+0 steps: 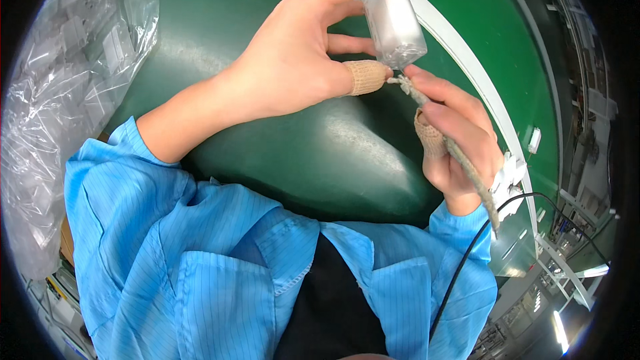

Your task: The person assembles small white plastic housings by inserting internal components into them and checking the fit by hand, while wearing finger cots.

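Observation:
A small box-shaped piece [395, 23], whitish with a clear glossy end, is held between the fingers and thumb of my left hand [293, 47]. A beige knitted cover wraps that thumb. In my right hand [463, 133] is a thin, stick-like tool [470, 167], bound in rough beige wrapping and held like a pen. Its frayed-looking tip lies by my left thumb, just below the clear end of the box-shaped piece; I cannot tell whether they touch. Another beige cover sits on a digit of my right hand.
On the left lies a large clear plastic bag [80, 73] with several clear box-shaped pieces inside. The green work surface [220, 20] has a white curved edge strip [460, 43] on the right. Crumpled white material [510, 177] and a black cable [460, 270] are near my right wrist.

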`<state>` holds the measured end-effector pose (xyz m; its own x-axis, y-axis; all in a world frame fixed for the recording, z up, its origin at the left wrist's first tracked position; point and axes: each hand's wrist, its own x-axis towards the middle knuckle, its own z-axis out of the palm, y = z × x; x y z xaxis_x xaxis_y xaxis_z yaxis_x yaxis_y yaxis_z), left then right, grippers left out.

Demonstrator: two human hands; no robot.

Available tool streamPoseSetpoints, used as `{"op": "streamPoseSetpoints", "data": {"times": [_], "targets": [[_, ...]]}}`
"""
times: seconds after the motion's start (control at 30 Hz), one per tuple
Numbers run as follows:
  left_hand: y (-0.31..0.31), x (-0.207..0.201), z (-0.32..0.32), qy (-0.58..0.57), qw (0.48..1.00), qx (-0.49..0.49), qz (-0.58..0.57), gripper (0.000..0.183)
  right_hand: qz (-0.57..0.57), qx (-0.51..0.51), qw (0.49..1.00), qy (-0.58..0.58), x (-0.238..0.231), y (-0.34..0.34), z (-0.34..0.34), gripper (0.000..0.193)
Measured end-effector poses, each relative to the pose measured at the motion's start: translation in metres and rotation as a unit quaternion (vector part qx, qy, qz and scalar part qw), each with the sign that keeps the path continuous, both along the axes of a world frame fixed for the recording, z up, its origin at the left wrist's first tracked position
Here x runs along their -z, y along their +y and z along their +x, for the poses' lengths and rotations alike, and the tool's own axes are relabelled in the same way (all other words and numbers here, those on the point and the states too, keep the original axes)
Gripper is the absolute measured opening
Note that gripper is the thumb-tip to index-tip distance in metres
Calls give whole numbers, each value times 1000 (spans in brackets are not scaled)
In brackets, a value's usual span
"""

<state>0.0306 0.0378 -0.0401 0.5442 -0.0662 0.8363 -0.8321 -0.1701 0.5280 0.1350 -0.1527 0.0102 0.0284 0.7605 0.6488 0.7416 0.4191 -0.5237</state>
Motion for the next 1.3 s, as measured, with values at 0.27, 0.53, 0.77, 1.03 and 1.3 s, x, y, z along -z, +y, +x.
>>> {"op": "streamPoseSetpoints", "data": {"times": [0.27,0.53,0.77,1.03,1.3], "targets": [[-23,-35,-24,231,959,-48,-160,74,-35,28,999,-14,-4,5,-3,27],[-12,-8,-16,67,990,-121,28,72,-22,22,999,-26,1,1,-3,26],[-35,-28,-31,337,888,-136,-282,67,4,8,999,-38,4,1,-6,27],[-26,-33,-34,366,876,-141,-280,66,15,-13,1000,-19,6,5,-6,29],[-28,-31,-30,366,871,-96,-315,70,18,-17,999,-24,6,-3,-2,27]]}}
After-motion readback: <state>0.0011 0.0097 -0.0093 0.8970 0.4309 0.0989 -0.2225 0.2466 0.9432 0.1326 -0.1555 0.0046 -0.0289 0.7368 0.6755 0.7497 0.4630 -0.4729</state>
